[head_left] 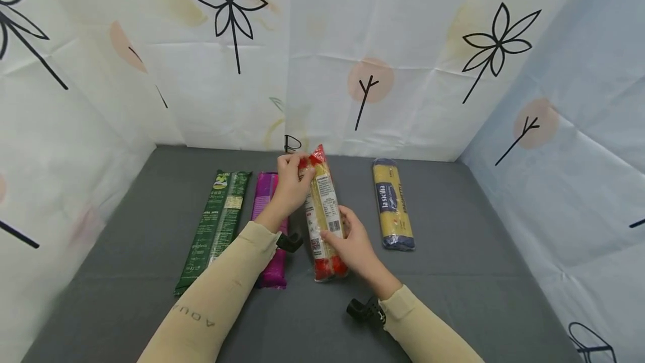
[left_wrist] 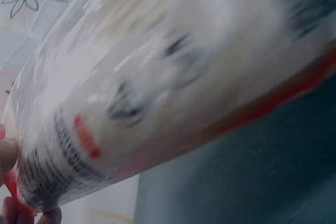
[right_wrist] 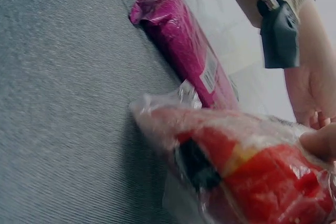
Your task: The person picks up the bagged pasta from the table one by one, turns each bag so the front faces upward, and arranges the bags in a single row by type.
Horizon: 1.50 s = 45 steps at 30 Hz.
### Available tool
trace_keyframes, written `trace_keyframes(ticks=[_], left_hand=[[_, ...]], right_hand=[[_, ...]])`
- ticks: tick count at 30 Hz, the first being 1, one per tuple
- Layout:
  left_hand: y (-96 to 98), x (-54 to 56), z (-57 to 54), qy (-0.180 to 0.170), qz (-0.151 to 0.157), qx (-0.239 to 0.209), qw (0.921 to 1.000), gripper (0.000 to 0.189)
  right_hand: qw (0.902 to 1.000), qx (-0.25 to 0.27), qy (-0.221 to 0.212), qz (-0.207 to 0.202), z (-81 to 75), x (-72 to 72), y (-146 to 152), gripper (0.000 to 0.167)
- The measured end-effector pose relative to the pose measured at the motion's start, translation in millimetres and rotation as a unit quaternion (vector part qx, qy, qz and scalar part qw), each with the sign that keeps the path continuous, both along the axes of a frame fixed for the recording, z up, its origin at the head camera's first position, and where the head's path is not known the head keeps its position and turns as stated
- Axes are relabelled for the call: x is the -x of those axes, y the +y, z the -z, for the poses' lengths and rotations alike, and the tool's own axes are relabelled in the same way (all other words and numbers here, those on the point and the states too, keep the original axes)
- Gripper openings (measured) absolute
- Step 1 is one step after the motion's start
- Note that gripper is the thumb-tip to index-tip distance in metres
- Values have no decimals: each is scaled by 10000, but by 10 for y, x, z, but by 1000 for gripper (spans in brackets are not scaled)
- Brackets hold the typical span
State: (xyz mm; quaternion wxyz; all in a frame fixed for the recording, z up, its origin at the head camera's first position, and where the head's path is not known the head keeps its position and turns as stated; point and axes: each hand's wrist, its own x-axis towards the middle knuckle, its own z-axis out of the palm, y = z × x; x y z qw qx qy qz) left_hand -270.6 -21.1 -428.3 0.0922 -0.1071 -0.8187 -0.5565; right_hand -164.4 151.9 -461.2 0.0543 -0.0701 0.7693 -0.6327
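Note:
A clear packet of spaghetti [head_left: 325, 198] with red ends and a white printed label is tilted upright in the head view, its top leaning slightly left. My left hand [head_left: 292, 184] pinches it near the red top end. Lower down, my right hand [head_left: 356, 242] grips its right side, with the thumb across the front. In the left wrist view the wrapper [left_wrist: 152, 93] fills most of the picture, and fingertips show at lower left. From the right wrist, the red end of the packet [right_wrist: 262, 177] appears close over the grey cloth, my thumb [right_wrist: 321, 142] on it.
Left of the held packet lie a purple packet [head_left: 274, 268], partly behind my left forearm, and a green spaghetti packet [head_left: 201, 245]. A yellow and blue spaghetti packet [head_left: 395, 214] lies to the right. Patterned white cloth walls [head_left: 322, 43] border the grey surface [head_left: 453, 296].

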Motion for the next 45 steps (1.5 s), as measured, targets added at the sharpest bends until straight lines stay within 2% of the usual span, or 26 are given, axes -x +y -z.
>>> trace_keyframes(ticks=[3, 7, 10, 13, 16, 19, 21, 25, 28, 30, 32, 35, 40, 45], left_hand=[[20, -65, 21, -141, -54, 141, 9998, 47], [40, -145, 23, -324, -152, 208, 9991, 54], [55, -193, -1, -440, -90, -20, 9990, 57], [55, -223, -21, -532, -31, -216, 9983, 61], [41, -256, -43, -682, 91, -295, 9972, 65], [25, -296, -63, -968, 350, -636, 9927, 71], [17, -316, -71, -1234, 575, -1128, 9843, 75], [20, -331, -78, -1825, 841, -2286, 9526, 80], [36, -319, -75, -2140, 809, -2892, 9295, 82], [48, -306, -73, -2295, 705, -3170, 9175, 83], [62, -288, -62, -2382, 561, -3322, 9109, 83], [67, -259, -38, -2350, 328, -3365, 9113, 80], [60, -231, -1, -2109, 152, -3136, 9257, 78], [67, -221, 22, -2080, -115, -2888, 9345, 73]], right_hand=[[9994, -289, 120, 165, -33, 20, 18, 59], [9962, -742, 265, 362, -85, 37, 50, 59], [9919, -1099, 424, 469, -151, 38, 67, 59], [9843, -1533, 659, 567, -205, 42, 76, 58], [9716, -2066, 930, 684, -249, 40, 82, 59], [9495, -2746, 1314, 766, -285, 36, 87, 61], [9289, -3214, 1647, 817, -308, 36, 89, 62], [8726, -4162, 2398, 887, -335, 46, 86, 65], [8244, -4829, 2823, 870, -331, 48, 69, 64], [7978, -5142, 3038, 832, -315, 42, 51, 64], [7785, -5308, 3246, 820, -289, 36, 35, 63], [7656, -5336, 3498, 825, -253, 25, 10, 61], [7602, -5270, 3710, 818, -222, 4, -32, 56], [7497, -5337, 3829, 805, -184, -10, -55, 53]])
